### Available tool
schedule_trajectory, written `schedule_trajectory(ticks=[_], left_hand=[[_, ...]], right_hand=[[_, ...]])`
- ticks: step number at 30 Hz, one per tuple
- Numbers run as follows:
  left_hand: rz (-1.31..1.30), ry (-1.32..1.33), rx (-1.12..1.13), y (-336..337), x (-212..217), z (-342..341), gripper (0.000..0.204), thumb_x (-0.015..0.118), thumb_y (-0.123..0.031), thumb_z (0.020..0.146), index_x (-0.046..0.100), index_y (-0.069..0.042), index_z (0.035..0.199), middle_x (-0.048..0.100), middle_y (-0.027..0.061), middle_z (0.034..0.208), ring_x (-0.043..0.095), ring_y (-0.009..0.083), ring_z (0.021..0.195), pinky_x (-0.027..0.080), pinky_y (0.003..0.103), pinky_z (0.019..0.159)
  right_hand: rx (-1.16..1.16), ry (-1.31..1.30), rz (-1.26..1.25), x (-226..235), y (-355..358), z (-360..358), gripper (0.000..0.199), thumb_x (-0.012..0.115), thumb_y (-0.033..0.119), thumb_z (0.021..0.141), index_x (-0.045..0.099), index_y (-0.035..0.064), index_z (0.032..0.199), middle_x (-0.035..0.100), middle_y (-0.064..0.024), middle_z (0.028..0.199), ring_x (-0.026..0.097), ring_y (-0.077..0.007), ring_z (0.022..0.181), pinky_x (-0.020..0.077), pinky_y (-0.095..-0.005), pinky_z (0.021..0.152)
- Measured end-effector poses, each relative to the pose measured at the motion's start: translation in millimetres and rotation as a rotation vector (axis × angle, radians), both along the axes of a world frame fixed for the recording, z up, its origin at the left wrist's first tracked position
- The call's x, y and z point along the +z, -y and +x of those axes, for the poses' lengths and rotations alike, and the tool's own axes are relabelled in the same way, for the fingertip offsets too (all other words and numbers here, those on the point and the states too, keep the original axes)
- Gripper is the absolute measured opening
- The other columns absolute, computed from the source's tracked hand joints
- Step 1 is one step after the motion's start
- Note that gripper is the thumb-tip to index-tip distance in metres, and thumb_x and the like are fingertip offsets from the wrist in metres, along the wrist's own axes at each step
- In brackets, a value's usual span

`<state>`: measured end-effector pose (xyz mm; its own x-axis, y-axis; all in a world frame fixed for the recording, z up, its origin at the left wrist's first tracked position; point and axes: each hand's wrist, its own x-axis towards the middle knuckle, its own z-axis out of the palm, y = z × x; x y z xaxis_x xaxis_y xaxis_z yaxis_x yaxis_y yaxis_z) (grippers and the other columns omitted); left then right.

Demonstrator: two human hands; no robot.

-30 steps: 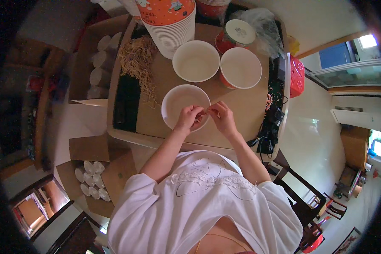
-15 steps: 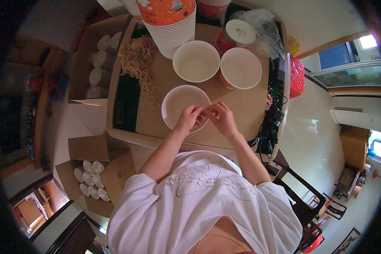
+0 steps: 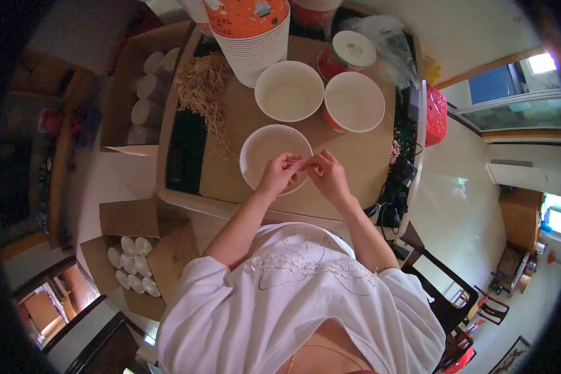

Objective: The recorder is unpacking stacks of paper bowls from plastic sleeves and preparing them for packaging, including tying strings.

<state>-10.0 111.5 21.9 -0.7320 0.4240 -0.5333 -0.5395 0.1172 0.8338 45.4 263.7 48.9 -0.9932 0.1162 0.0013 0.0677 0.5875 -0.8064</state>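
Observation:
My left hand (image 3: 280, 176) and my right hand (image 3: 328, 177) meet over the right rim of the nearest white paper tub (image 3: 260, 156). The fingers of both are pinched, their tips nearly touching. Whatever lies between them is too small to make out. Behind this tub stand a second white-lined tub (image 3: 288, 91) and, to its right, a third tub (image 3: 355, 103) with an orange outside. A tangled bundle of tan strings (image 3: 202, 87) lies to the left on the cardboard sheet (image 3: 221, 181).
A tall stack of orange-printed tubs (image 3: 252, 50) rises at the back. Beside it are an upside-down tub (image 3: 354, 48) and a clear plastic bag (image 3: 383, 47). Black cables (image 3: 393, 209) lie at the right edge. Open cartons (image 3: 129, 218) of wrapped cup stacks stand to the left.
My fingertips have shifted slightly, with the right hand a little farther from the left. The nearest tub sits marginally farther right in view. Both hands stay pinched.

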Motion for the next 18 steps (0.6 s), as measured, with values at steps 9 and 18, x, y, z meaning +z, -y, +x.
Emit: schedule_trajectory(ticks=[9,18], left_hand=[[-0.155,-0.256,-0.118,0.8,-7.1,1.2,0.009,0.057,-0.009,0.085,0.064,-0.004,0.090,0.062,-0.0020,0.072,0.047,0.0032,0.052,0.037,0.019,0.044],[-0.125,-0.140,-0.091,8.8,-3.8,-2.2,0.012,0.057,-0.014,0.086,0.065,-0.005,0.085,0.062,-0.0017,0.072,0.045,0.0031,0.051,0.034,0.019,0.043]], right_hand=[[0.064,-0.019,0.081,4.8,-0.1,-3.0,0.007,0.061,0.011,0.075,0.062,0.0065,0.080,0.054,-0.0119,0.082,0.055,-0.0311,0.077,0.0471,-0.0392,0.065],[0.131,-0.106,0.106,7.5,-1.1,-5.1,0.006,0.061,0.009,0.074,0.061,0.0058,0.079,0.054,-0.0122,0.079,0.055,-0.0314,0.074,0.0469,-0.0395,0.064]])
